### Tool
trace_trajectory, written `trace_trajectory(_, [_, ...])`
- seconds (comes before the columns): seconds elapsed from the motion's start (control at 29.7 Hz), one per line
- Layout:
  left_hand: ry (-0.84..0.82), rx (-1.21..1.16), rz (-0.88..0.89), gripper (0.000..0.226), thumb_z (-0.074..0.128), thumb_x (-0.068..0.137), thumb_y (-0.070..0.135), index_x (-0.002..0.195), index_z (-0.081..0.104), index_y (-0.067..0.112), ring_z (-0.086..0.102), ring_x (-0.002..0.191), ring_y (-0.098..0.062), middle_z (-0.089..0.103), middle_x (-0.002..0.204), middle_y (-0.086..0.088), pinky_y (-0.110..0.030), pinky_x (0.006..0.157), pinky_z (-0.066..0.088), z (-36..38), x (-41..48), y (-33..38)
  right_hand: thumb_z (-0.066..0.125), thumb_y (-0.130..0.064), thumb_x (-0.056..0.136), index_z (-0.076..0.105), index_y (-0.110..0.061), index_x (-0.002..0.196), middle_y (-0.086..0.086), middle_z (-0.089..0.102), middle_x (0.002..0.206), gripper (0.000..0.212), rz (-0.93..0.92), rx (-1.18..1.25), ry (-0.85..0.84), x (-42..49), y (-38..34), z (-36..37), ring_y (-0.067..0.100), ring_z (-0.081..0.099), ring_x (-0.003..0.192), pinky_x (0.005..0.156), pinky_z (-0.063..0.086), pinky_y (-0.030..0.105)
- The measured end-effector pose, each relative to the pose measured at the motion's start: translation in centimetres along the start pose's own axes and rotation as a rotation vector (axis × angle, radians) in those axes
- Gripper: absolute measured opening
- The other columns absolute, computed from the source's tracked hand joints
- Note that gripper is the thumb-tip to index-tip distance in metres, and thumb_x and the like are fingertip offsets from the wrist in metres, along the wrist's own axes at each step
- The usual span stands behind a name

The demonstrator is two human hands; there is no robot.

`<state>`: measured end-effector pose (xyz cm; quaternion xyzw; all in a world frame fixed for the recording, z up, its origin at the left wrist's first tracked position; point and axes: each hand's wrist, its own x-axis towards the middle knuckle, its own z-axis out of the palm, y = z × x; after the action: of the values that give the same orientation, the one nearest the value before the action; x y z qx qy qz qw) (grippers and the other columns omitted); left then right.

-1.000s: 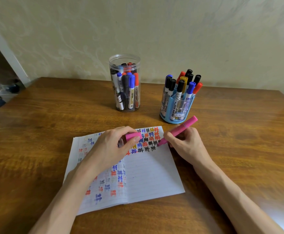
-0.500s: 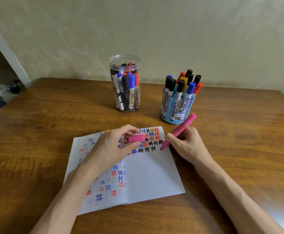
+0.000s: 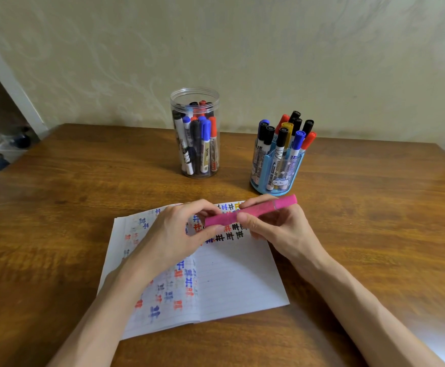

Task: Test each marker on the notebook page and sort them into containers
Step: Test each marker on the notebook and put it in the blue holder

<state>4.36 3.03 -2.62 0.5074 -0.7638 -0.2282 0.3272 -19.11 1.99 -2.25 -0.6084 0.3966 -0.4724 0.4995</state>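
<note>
The pink marker (image 3: 253, 210) is off the page and lies almost level in the air over the top edge of the notebook (image 3: 237, 276), its right end tilted slightly up toward the blue holder (image 3: 277, 168). Half a second ago its tip pointed down at the paper and the cap (image 3: 216, 219) was held apart from it. Now the cap sits in line with the barrel at its left end, so the two read as one pink stick; the right thumb covers the joint, so I cannot tell whether the cap is pushed fully home.

The left hand (image 3: 173, 234) pinches the cap between thumb and fingertips. The right hand (image 3: 277, 229) grips the barrel, thumb in front and fingers curled behind. It has risen from the writing pose it had before.

The notebook lies open on the table (image 3: 374, 207) where it was, with rows of blue, red, black and yellow marks across its top. The jar (image 3: 195, 133) and the holder stand behind it, well apart from each other, both full of upright markers and unchanged.
</note>
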Motion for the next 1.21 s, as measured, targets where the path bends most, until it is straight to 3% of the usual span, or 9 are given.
trace_trajectory(0.07, [-0.002, 0.009, -0.007, 0.033, 0.067, 0.084, 0.053, 0.114, 0.067, 0.039, 0.064, 0.096, 0.0, 0.067, 0.103, 0.027, -0.016, 0.075, 0.05, 0.0, 0.0, -0.1, 0.082, -0.021, 0.089, 0.08, -0.013, 0.106, 0.008, 0.077, 0.088, 0.019, 0.069, 0.022, -0.035, 0.0, -0.2, -0.1, 0.017, 0.066, 0.072, 0.065, 0.052, 0.029])
trace_trajectory(0.13, [0.007, 0.013, -0.009, 0.029, 0.068, 0.088, 0.045, 0.117, 0.065, 0.04, 0.064, 0.089, -0.003, 0.066, 0.103, 0.025, -0.022, 0.07, 0.053, -0.1, 0.1, -0.3, 0.066, -0.023, 0.101, 0.08, -0.013, 0.114, 0.014, 0.079, 0.098, 0.021, 0.166, 0.112, -0.071, 0.1, -0.5, -0.6, 0.025, 0.069, 0.079, 0.069, 0.052, 0.034])
trace_trajectory(0.2, [0.03, -0.02, -0.012, 0.029, 0.069, 0.09, 0.039, 0.118, 0.065, 0.037, 0.063, 0.098, -0.004, 0.065, 0.105, 0.025, -0.028, 0.075, 0.054, -0.1, 0.1, -0.3, 0.058, -0.021, 0.105, 0.078, -0.01, 0.117, 0.017, 0.079, 0.104, 0.026, 0.234, 0.169, -0.073, 0.2, -0.7, -1.0, 0.028, 0.071, 0.082, 0.071, 0.053, 0.034])
trace_trajectory(0.4, [0.077, -0.069, 0.005, 0.032, 0.059, 0.085, 0.049, 0.113, 0.067, 0.036, 0.064, 0.102, -0.005, 0.066, 0.106, 0.028, -0.033, 0.075, 0.054, -0.3, 0.2, -0.1, 0.08, -0.02, 0.09, 0.082, -0.01, 0.104, 0.009, 0.08, 0.092, 0.017, 0.145, -0.055, -0.058, 0.4, -0.4, -2.2, 0.021, 0.073, 0.073, 0.063, 0.058, 0.029])
trace_trajectory(0.64, [0.141, -0.084, -0.015, 0.029, 0.056, 0.08, 0.056, 0.108, 0.064, 0.049, 0.07, 0.088, -0.009, 0.072, 0.091, 0.023, -0.039, 0.072, 0.057, -0.5, 0.1, 0.3, 0.076, -0.024, 0.091, 0.08, -0.012, 0.106, 0.01, 0.078, 0.087, 0.02, 0.013, -0.188, -0.077, 0.3, 0.7, -1.4, 0.016, 0.066, 0.065, 0.061, 0.056, 0.027])
trace_trajectory(0.87, [0.146, -0.086, -0.011, 0.022, 0.071, 0.092, 0.022, 0.111, 0.071, 0.032, 0.071, 0.087, -0.006, 0.072, 0.087, 0.017, -0.029, 0.071, 0.057, 0.0, -0.1, 0.1, 0.075, -0.023, 0.092, 0.078, -0.012, 0.103, -0.002, 0.074, 0.077, 0.016, -0.043, -0.181, -0.079, 0.2, 1.2, -0.4, 0.008, 0.061, 0.062, 0.058, 0.049, 0.019])
trace_trajectory(1.04, [0.111, -0.094, -0.002, 0.028, 0.06, 0.087, 0.048, 0.11, 0.068, 0.035, 0.066, 0.098, -0.009, 0.067, 0.104, 0.022, -0.032, 0.072, 0.053, -0.1, 0.2, 0.2, 0.074, -0.023, 0.094, 0.077, -0.012, 0.103, -0.005, 0.074, 0.08, 0.014, -0.072, -0.215, -0.109, 0.5, 1.1, -0.8, 0.009, 0.065, 0.067, 0.063, 0.052, 0.022])
trace_trajectory(1.11, [0.099, -0.107, -0.007, 0.027, 0.061, 0.088, 0.045, 0.111, 0.067, 0.032, 0.064, 0.1, -0.009, 0.066, 0.104, 0.022, -0.028, 0.071, 0.053, -0.2, 0.3, 0.2, 0.075, -0.023, 0.095, 0.078, -0.013, 0.105, -0.005, 0.076, 0.085, 0.014, -0.078, -0.227, -0.116, 0.6, 1.2, -0.7, 0.009, 0.068, 0.072, 0.067, 0.055, 0.025])
trace_trajectory(1.21, [0.098, -0.133, -0.015, 0.022, 0.067, 0.091, 0.037, 0.111, 0.066, 0.031, 0.064, 0.098, -0.009, 0.066, 0.102, 0.022, -0.026, 0.069, 0.053, -0.5, 0.4, 0.0, 0.076, -0.02, 0.095, 0.079, -0.012, 0.109, -0.01, 0.077, 0.084, 0.017, -0.094, -0.233, -0.104, 0.6, 1.3, -0.7, 0.003, 0.068, 0.072, 0.064, 0.051, 0.016])
